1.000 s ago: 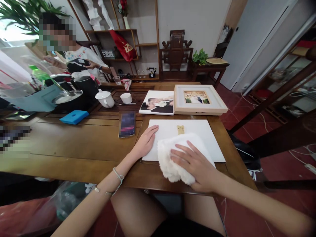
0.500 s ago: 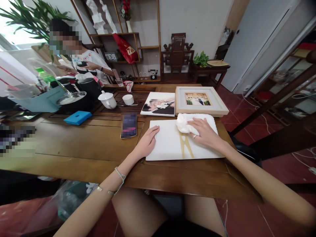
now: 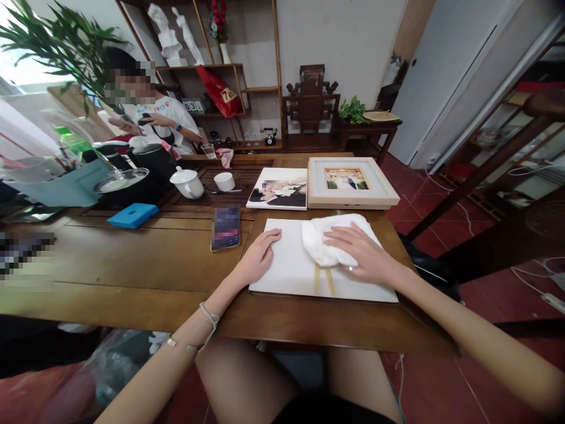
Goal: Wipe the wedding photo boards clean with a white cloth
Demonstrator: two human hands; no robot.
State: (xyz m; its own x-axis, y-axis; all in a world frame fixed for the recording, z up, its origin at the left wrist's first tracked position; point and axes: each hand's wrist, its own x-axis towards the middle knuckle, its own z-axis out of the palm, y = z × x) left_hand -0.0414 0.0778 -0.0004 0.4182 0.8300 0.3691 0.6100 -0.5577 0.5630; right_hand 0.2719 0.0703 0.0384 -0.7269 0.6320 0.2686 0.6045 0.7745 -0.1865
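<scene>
A flat white board (image 3: 282, 268) lies on the table in front of me, with two tan strips (image 3: 324, 281) showing below a white cloth (image 3: 322, 238). My right hand (image 3: 359, 250) presses the cloth onto the board, its fingers stretched over the fabric. Along the board's left edge, my left hand (image 3: 260, 253) holds it with the fingers close together. The cloth hides the upper part of the strips. Just behind the board are a white photo panel (image 3: 278, 188) and a pale wooden picture frame (image 3: 388, 197) holding a small photo.
Left of the board lies a phone (image 3: 226, 228). Farther left are a blue block (image 3: 132, 215), a lidded white cup (image 3: 187, 182), a small white bowl (image 3: 224, 181) and a dark pot (image 3: 121, 187). Another person (image 3: 170, 118) sits across the table, holding a dark object.
My right hand has pulled the cloth nearer and slightly left, covering more of the tan strips. The cloth looks more spread out. My left hand stays at the board's edge.
</scene>
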